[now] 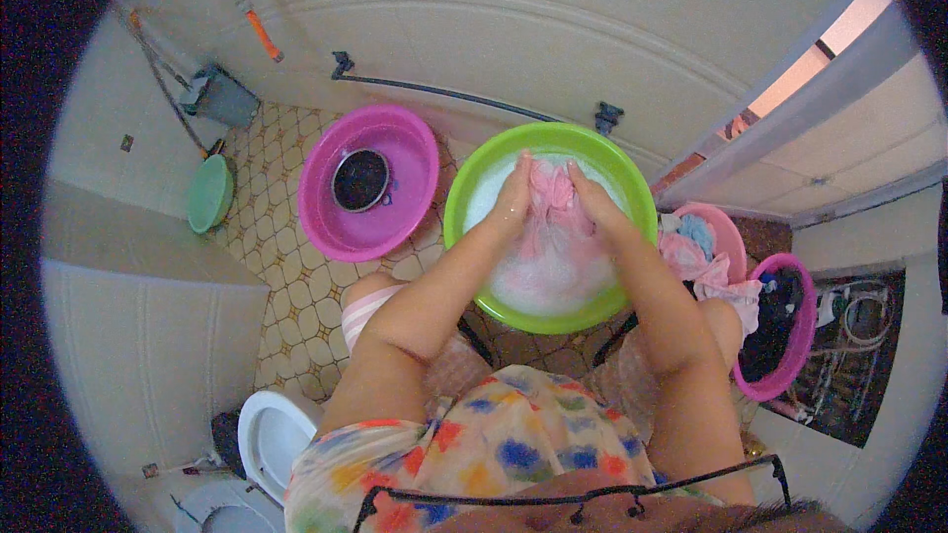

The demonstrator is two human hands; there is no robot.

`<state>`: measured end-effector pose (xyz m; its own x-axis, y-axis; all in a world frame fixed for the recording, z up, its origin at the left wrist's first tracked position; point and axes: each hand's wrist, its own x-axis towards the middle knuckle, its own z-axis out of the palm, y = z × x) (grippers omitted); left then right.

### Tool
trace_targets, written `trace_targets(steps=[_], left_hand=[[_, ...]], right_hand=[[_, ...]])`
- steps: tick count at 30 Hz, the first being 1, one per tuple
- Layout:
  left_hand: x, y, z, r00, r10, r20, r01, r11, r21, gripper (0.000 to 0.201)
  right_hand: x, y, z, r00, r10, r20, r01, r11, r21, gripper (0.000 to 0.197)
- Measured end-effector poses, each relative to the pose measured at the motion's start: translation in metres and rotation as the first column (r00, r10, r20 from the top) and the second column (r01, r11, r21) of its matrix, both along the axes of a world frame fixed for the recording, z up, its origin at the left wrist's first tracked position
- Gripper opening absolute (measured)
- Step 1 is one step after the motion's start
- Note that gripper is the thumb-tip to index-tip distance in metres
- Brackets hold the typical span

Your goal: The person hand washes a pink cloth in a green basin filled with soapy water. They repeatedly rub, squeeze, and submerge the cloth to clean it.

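From the head view, my left hand and right hand both have their fingers closed on a pink cloth, bunched between them over the soapy water in the green basin on the tiled floor. I judge this the scrubbing step; next calls for rubbing fold against fold, keeping the cloth low over the suds.

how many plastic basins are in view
5. A green basin holding suds under both hands, a purple basin to its left, a small green basin by the wall, and a pink basin and a purple basin with clothes at right. More may be hidden.
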<state>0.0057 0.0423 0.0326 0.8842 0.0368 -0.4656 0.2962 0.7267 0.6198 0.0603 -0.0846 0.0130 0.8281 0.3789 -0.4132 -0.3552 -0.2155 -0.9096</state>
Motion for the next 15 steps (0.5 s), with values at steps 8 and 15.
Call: trace_targets(steps=[8, 15], left_hand=[[0.004, 0.047, -0.02, 0.938, -0.299, 0.173, 0.106, 0.725, 0.68, 0.029], [-0.008, 0.051, 0.001, 0.869, -0.494, 0.014, 0.161, 0.31, 0.937, 0.031]], right_hand=[[0.006, -0.038, 0.006, 0.943, 0.293, -0.158, -0.255, 0.941, 0.221, 0.026], [0.032, -0.056, -0.013, 0.998, 0.05, -0.024, -0.032, 0.862, 0.505, 0.015]])
